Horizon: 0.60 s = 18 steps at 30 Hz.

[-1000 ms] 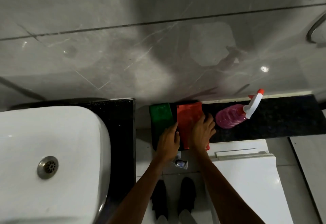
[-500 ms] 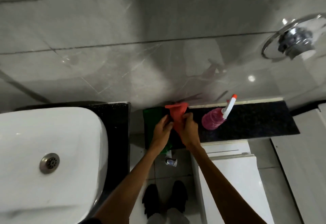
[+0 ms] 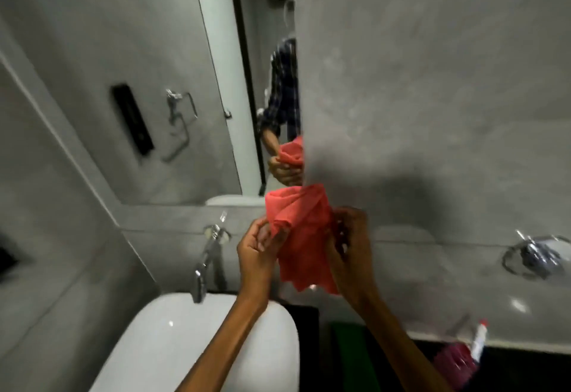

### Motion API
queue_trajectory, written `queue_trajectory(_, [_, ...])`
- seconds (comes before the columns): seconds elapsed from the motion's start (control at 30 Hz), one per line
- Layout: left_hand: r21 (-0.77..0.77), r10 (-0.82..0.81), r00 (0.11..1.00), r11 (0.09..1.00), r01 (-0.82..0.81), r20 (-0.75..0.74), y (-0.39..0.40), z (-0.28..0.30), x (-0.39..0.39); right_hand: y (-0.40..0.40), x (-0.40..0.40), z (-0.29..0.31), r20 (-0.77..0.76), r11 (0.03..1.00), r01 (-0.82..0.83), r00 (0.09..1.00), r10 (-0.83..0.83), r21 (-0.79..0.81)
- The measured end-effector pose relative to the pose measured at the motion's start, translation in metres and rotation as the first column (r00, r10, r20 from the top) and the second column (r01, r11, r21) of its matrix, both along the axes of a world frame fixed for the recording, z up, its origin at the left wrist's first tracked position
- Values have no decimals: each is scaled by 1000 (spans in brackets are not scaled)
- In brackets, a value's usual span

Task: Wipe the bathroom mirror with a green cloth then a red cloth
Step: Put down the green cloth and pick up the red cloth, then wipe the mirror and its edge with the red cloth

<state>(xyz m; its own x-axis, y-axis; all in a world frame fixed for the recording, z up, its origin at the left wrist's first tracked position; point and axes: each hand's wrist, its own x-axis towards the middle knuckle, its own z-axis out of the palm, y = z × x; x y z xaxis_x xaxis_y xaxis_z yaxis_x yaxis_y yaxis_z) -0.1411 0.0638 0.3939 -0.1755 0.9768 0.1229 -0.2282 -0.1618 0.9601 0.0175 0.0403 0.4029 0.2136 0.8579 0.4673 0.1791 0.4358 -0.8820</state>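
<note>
The red cloth (image 3: 301,237) hangs bunched between both hands, raised in front of the wall at chest height. My left hand (image 3: 258,248) pinches its left edge and my right hand (image 3: 349,243) grips its right side. The bathroom mirror (image 3: 148,76) fills the upper left, and its right edge sits just above the cloth. It reflects my arms and the red cloth. Down on the dark ledge, the green cloth (image 3: 346,351) lies flat below my right forearm.
A white basin (image 3: 185,342) sits low at the left with a chrome tap (image 3: 205,259) above it. A pink spray bottle (image 3: 460,357) lies on the black ledge at lower right. A chrome wall fitting (image 3: 534,255) sticks out on the right.
Both hands lifted the red cloth off the ledge and raised it up toward the mirror. The view swung upward from the ledge to the wall and mirror.
</note>
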Motion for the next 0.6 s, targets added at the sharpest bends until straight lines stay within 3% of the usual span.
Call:
queue_trajectory(0.17, [370,108,982,928,-43,-157,46,110,-75,49,-86,87,168,861,258,917,-361,438])
queue_trajectory(0.3, [547,224,939,836,-47,-261,92,161,-111,90,-133,124,51,774,406,871,-489,486])
queue_trajectory(0.43, [632,232,912,774,37,-338,130,179,-125,130,-152,134,122,612,556,676,-726,563])
queue_trajectory(0.53, [796,495,765,605,38,-413,142,173,-133,147,-168,131,167,567,611,585,-794,552])
queue_trajectory(0.6, [905,732,571,422,50,-373,154,157,-154,156,-182,126,242,556,569,533,-810,606])
